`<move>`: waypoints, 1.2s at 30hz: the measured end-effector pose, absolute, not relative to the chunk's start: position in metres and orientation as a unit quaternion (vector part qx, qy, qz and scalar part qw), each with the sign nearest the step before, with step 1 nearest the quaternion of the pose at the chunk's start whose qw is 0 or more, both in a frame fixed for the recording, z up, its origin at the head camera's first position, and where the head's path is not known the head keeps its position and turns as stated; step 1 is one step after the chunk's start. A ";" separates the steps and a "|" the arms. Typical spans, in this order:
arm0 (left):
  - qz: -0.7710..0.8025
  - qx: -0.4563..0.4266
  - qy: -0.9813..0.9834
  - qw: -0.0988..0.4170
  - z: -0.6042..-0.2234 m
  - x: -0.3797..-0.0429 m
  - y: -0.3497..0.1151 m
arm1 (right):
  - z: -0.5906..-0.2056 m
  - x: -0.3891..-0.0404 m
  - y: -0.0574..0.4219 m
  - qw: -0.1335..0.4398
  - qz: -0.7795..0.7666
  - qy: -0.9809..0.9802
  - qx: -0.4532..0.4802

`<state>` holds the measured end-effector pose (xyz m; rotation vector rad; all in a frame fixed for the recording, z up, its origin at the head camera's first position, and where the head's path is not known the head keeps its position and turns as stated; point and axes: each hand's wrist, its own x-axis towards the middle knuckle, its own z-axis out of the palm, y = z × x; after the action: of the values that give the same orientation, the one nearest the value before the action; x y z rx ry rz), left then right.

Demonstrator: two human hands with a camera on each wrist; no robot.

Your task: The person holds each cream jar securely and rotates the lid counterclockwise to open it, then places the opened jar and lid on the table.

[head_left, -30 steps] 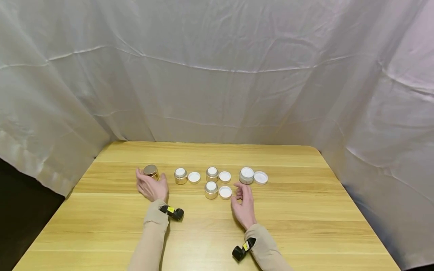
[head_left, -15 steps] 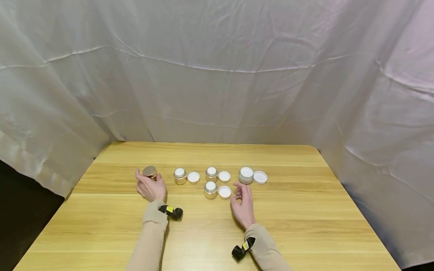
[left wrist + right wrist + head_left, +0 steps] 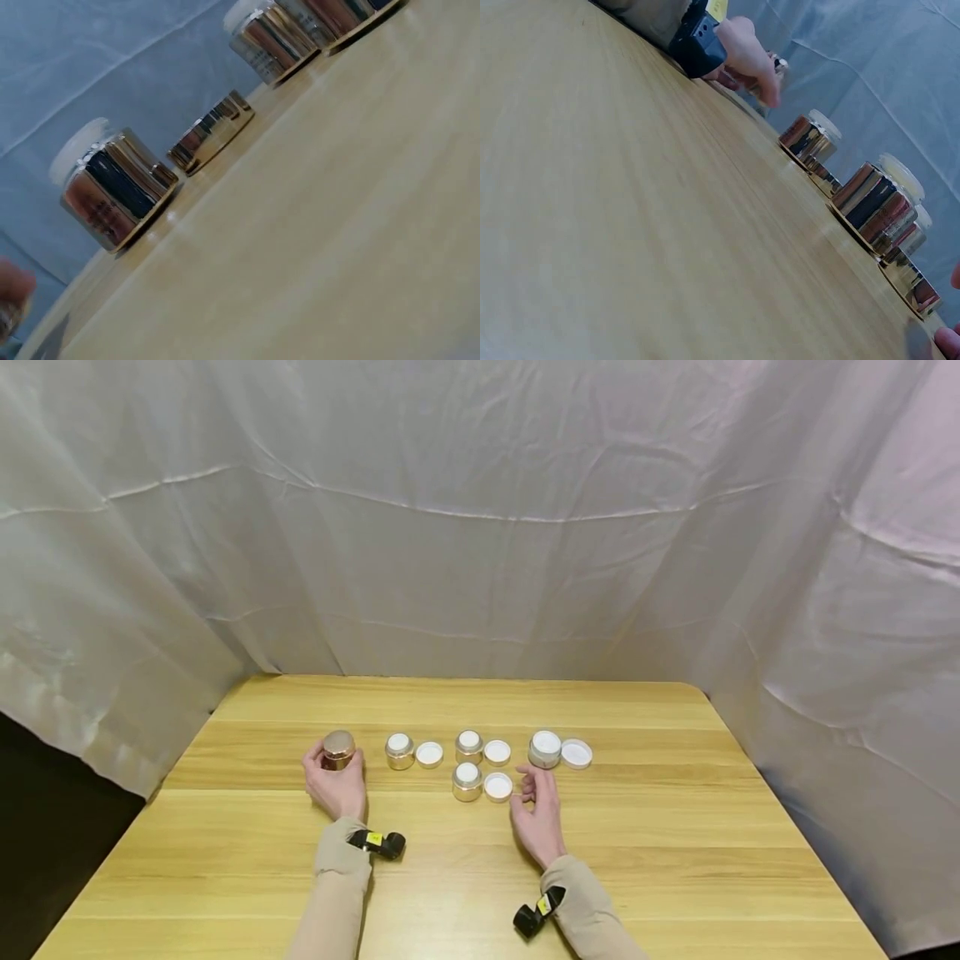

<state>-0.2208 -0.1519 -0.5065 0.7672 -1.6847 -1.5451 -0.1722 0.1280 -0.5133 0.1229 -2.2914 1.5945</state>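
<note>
My left hand (image 3: 337,787) grips a gold cosmetic jar (image 3: 339,748) with its lid on, thumb on the right side and fingers on the left. In the left wrist view only a fingertip (image 3: 15,283) and a sliver of that jar show at the lower left edge. My right hand (image 3: 542,817) rests on the table with loosely curled fingers and holds nothing. Close to its fingertips lie an upturned lid (image 3: 498,787) and a silvery jar (image 3: 545,748) without its lid. An uncapped gold jar (image 3: 467,782) stands left of the near lid.
Two more uncapped gold jars stand in the back row, one (image 3: 400,751) at left and one (image 3: 469,747) in the middle. Upturned lids (image 3: 430,754) lie to the right of each jar. A grey curtain (image 3: 480,568) hangs behind the wooden table (image 3: 712,843).
My left hand has drawn the gold jar slightly toward me and to the right, and more of the jar's side shows. My right hand has stayed in place.
</note>
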 end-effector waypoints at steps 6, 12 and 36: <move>-0.629 0.228 -0.637 0.383 -0.506 -0.209 -0.143 | -0.513 -0.173 0.129 0.175 0.561 -0.807 0.047; -0.666 0.198 -0.611 0.379 -0.502 -0.199 -0.135 | -0.513 -0.174 0.129 0.177 0.559 -0.809 0.047; -0.770 0.049 -0.551 0.318 -0.505 -0.181 -0.096 | -0.512 -0.172 0.125 0.209 0.569 -0.795 0.023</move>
<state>-0.1808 -0.0961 -0.5046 0.1294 -1.4494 -2.0249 -0.1717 0.1249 -0.5120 0.0651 -2.2113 1.5829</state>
